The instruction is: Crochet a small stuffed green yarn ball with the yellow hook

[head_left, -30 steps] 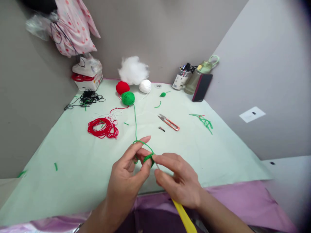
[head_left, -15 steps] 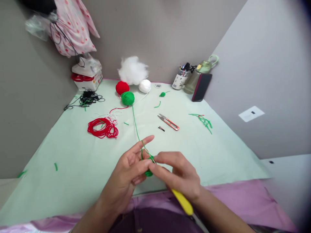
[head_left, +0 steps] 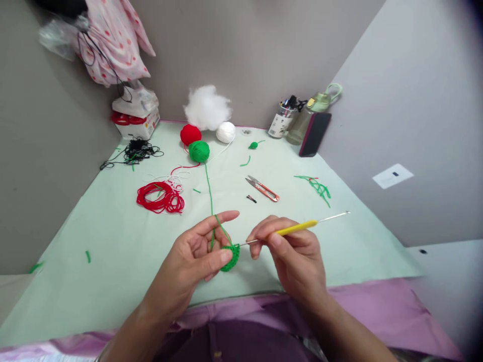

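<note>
The head view looks forward and down (table (head_left: pixel 113 286) near below).

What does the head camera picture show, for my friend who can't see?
A left hand pinches a small green crocheted piece while the right hand holds a yellow-handled metal crochet hook, its tip at the piece's edge. A thin green yarn strand runs across the left hand from a round green yarn ball farther back.

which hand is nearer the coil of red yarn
Left. The left hand is to the right of the red yarn coil and closer to the person's body; the right hand is much farther right.
</note>
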`<state>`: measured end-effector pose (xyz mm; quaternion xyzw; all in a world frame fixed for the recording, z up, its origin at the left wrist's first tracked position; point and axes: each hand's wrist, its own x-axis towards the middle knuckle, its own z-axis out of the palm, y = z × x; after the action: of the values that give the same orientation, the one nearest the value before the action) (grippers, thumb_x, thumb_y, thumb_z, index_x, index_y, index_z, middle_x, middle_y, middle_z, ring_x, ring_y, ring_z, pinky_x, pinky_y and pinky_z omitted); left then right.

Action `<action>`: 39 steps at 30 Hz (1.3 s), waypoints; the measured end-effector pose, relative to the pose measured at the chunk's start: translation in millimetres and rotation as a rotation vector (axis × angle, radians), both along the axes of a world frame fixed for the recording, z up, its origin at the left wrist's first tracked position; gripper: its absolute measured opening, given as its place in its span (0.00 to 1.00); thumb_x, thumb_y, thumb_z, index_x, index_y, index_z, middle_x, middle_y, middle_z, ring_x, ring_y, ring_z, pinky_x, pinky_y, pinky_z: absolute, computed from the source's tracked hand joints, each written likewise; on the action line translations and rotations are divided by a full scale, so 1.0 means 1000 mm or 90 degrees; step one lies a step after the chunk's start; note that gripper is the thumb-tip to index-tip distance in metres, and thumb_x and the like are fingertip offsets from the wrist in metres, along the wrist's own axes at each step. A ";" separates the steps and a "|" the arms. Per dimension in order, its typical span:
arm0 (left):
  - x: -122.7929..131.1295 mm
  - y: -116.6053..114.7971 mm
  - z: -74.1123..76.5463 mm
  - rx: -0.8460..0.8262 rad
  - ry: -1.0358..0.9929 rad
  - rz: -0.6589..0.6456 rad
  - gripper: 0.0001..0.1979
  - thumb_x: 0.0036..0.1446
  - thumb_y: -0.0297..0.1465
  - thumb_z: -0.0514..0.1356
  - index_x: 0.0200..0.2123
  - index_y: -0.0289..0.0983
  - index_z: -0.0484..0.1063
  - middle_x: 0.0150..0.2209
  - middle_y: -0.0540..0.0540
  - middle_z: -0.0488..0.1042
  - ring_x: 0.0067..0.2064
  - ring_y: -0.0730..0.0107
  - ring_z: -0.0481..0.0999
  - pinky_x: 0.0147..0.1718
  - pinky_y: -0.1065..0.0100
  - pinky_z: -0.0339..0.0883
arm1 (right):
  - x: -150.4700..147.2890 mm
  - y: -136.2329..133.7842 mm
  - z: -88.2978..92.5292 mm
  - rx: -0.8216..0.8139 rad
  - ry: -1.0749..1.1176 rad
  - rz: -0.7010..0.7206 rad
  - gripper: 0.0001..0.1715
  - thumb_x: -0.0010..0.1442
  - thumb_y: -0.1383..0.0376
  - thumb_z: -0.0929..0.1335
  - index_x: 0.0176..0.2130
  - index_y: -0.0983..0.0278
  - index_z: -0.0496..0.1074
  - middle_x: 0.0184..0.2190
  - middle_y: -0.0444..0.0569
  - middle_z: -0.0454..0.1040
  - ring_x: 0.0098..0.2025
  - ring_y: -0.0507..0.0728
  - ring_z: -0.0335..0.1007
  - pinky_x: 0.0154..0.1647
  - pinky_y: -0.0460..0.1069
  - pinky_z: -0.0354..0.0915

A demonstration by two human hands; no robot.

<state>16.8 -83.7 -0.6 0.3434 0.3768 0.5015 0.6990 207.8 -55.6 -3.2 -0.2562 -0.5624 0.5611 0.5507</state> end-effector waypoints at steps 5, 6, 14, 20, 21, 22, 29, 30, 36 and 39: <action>-0.011 -0.002 0.000 0.034 0.111 -0.019 0.22 0.57 0.32 0.72 0.55 0.51 0.81 0.34 0.51 0.71 0.30 0.78 0.65 0.33 0.75 0.66 | 0.010 0.001 0.004 0.011 -0.045 0.020 0.09 0.70 0.65 0.70 0.42 0.60 0.83 0.35 0.48 0.80 0.32 0.52 0.76 0.35 0.49 0.72; -0.013 -0.003 0.000 0.038 0.120 -0.027 0.21 0.57 0.32 0.72 0.54 0.51 0.81 0.34 0.51 0.71 0.30 0.78 0.65 0.34 0.74 0.67 | 0.012 0.001 0.005 0.005 -0.045 0.032 0.09 0.70 0.65 0.70 0.42 0.60 0.83 0.35 0.48 0.80 0.31 0.52 0.76 0.35 0.49 0.72; 0.003 -0.003 -0.009 0.066 0.030 -0.003 0.21 0.61 0.34 0.70 0.57 0.54 0.79 0.36 0.52 0.73 0.31 0.78 0.64 0.28 0.78 0.60 | -0.006 0.003 0.000 0.029 -0.008 0.036 0.08 0.70 0.63 0.71 0.43 0.57 0.84 0.39 0.48 0.82 0.40 0.54 0.78 0.42 0.49 0.73; 0.014 -0.002 -0.011 0.042 0.026 0.068 0.20 0.59 0.35 0.72 0.55 0.52 0.80 0.36 0.52 0.74 0.34 0.78 0.67 0.35 0.78 0.65 | -0.017 -0.004 -0.005 0.198 -0.113 -0.116 0.13 0.69 0.70 0.71 0.47 0.55 0.83 0.40 0.49 0.83 0.43 0.57 0.79 0.43 0.51 0.75; 0.015 -0.003 -0.011 0.035 0.020 0.081 0.21 0.58 0.35 0.72 0.56 0.52 0.80 0.36 0.52 0.74 0.35 0.77 0.69 0.37 0.77 0.66 | -0.017 -0.005 -0.005 0.241 -0.141 -0.131 0.15 0.68 0.72 0.71 0.49 0.56 0.83 0.41 0.50 0.83 0.43 0.57 0.79 0.42 0.52 0.75; 0.016 -0.003 -0.010 0.027 0.009 0.089 0.22 0.58 0.35 0.73 0.56 0.52 0.80 0.36 0.52 0.75 0.36 0.76 0.70 0.38 0.76 0.67 | -0.017 -0.006 -0.005 0.273 -0.163 -0.136 0.17 0.67 0.73 0.71 0.50 0.56 0.83 0.43 0.51 0.83 0.43 0.57 0.79 0.42 0.52 0.75; 0.019 -0.002 -0.005 -0.006 -0.048 0.075 0.23 0.57 0.34 0.73 0.57 0.50 0.79 0.39 0.50 0.76 0.41 0.73 0.75 0.44 0.73 0.70 | -0.017 0.001 -0.011 0.108 -0.050 -0.082 0.10 0.70 0.66 0.70 0.46 0.56 0.83 0.39 0.49 0.81 0.43 0.56 0.77 0.41 0.50 0.74; 0.018 -0.002 -0.005 -0.006 -0.044 0.077 0.23 0.57 0.34 0.72 0.57 0.50 0.79 0.38 0.50 0.75 0.41 0.73 0.75 0.45 0.73 0.70 | -0.017 0.002 -0.012 0.088 -0.029 -0.070 0.09 0.70 0.65 0.70 0.45 0.56 0.83 0.39 0.49 0.81 0.41 0.55 0.77 0.39 0.50 0.74; 0.018 -0.003 -0.008 -0.006 -0.034 0.084 0.22 0.58 0.34 0.72 0.56 0.50 0.80 0.38 0.52 0.73 0.40 0.74 0.74 0.47 0.72 0.70 | -0.015 0.002 -0.014 0.020 0.023 -0.033 0.09 0.71 0.63 0.69 0.44 0.58 0.82 0.38 0.47 0.79 0.36 0.52 0.76 0.39 0.49 0.73; 0.017 -0.003 -0.008 0.003 -0.017 0.083 0.21 0.59 0.34 0.71 0.56 0.50 0.80 0.37 0.52 0.73 0.40 0.74 0.74 0.46 0.72 0.69 | -0.013 0.002 -0.012 -0.013 0.037 -0.036 0.10 0.72 0.62 0.68 0.43 0.59 0.81 0.37 0.46 0.79 0.35 0.53 0.78 0.38 0.49 0.74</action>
<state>33.7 -86.9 -8.5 0.3128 0.3877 0.5514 0.6692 194.8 -53.9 -15.3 -0.2613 -0.5324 0.5584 0.5800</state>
